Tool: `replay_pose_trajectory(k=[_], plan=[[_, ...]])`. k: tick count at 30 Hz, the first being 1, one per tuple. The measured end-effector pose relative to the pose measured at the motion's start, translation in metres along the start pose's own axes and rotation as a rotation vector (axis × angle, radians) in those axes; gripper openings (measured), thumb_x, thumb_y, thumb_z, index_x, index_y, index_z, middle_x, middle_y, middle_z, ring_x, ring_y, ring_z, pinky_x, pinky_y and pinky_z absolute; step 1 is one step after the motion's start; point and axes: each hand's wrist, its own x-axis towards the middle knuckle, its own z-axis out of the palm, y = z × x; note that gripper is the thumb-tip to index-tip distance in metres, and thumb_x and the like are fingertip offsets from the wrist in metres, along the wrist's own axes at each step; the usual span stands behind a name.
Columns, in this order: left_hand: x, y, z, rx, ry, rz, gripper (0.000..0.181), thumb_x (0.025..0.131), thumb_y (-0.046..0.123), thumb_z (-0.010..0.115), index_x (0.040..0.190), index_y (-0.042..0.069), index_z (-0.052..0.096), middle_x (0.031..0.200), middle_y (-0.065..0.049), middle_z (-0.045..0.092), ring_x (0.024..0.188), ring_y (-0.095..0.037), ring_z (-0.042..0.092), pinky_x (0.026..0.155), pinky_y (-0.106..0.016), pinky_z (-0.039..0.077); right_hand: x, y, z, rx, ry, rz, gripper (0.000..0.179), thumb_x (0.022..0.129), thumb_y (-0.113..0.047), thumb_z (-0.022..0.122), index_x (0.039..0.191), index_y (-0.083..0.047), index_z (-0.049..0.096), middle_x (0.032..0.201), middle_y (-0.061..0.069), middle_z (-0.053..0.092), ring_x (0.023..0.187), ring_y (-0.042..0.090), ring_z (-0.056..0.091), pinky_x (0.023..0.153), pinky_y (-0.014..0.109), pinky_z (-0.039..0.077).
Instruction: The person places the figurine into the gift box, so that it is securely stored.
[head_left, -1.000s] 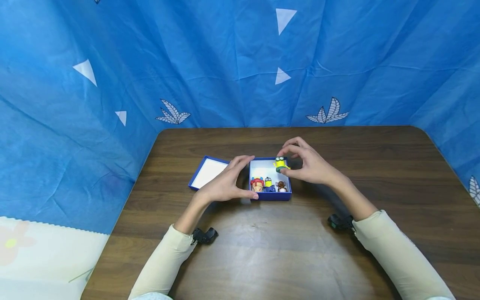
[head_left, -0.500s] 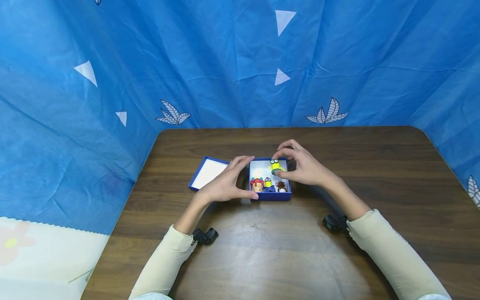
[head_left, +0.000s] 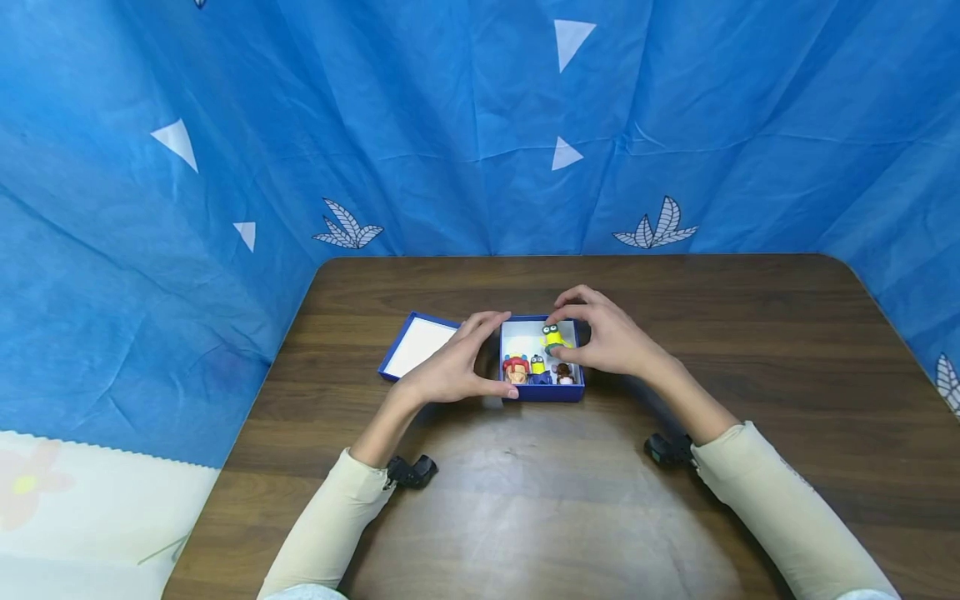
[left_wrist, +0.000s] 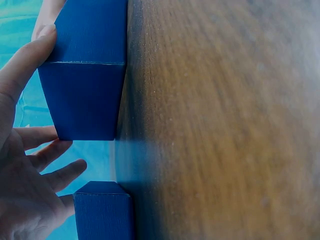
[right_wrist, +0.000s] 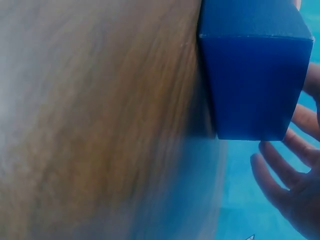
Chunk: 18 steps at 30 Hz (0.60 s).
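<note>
A small blue box [head_left: 546,396] with a white inside lies open-topped on the table. My left hand [head_left: 447,368] grips its left side, thumb at the front corner and fingers at the back corner. Over the box's back right part, my right hand [head_left: 613,340] pinches a yellow minion figure [head_left: 552,335] between thumb and fingers. Along the front inside lie a red-and-tan toy figure [head_left: 515,370], a yellow-and-blue minion figure [head_left: 537,367] and a small brown-and-white figure [head_left: 564,372]. The box walls [right_wrist: 255,90] hide the figures in both wrist views.
Left of the box, a blue lid [head_left: 417,343] with a white inside lies partly behind my left hand. The brown wooden table [head_left: 495,517] meets a blue curtain [head_left: 450,125] at the back and left.
My right hand has moved slightly left and lowered the minion figure deeper over the box. My left hand and the box have stayed put.
</note>
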Motion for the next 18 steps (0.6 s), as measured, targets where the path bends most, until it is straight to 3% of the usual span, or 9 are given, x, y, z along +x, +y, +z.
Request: replay_pose_trajectory(k=[8, 13, 18], plan=[[-0.002, 0.001, 0.000, -0.005, -0.004, 0.002, 0.117, 0.083, 0.055, 0.091, 0.173, 0.023, 0.023, 0.175, -0.004, 0.027, 0.162, -0.030, 0.030, 0.129, -0.061, 0.036, -0.002, -0.007, 0.003, -0.075, -0.005, 0.060, 0.043, 0.085, -0.029, 0.091, 0.125, -0.016, 0.081, 0.147, 0.011, 0.061, 0.140, 0.039, 0.051, 0.114, 0.069, 0.045], [-0.002, 0.001, 0.000, -0.007, -0.003, 0.002, 0.116, 0.083, 0.056, 0.090, 0.173, 0.028, 0.022, 0.176, -0.003, 0.026, 0.163, -0.030, 0.029, 0.129, -0.062, 0.035, -0.002, -0.013, 0.006, -0.090, -0.009, 0.112, 0.042, 0.085, -0.028, 0.091, 0.124, -0.014, 0.082, 0.147, 0.013, 0.062, 0.140, 0.041, 0.053, 0.114, 0.072, 0.043], [-0.001, 0.000, 0.000, -0.009, -0.001, 0.008, 0.116, 0.084, 0.056, 0.090, 0.173, 0.026, 0.022, 0.175, -0.003, 0.026, 0.163, -0.030, 0.030, 0.129, -0.062, 0.036, 0.001, -0.019, 0.007, -0.118, -0.045, 0.181, 0.043, 0.086, -0.028, 0.090, 0.125, -0.013, 0.082, 0.151, 0.017, 0.062, 0.142, 0.046, 0.052, 0.116, 0.076, 0.039]])
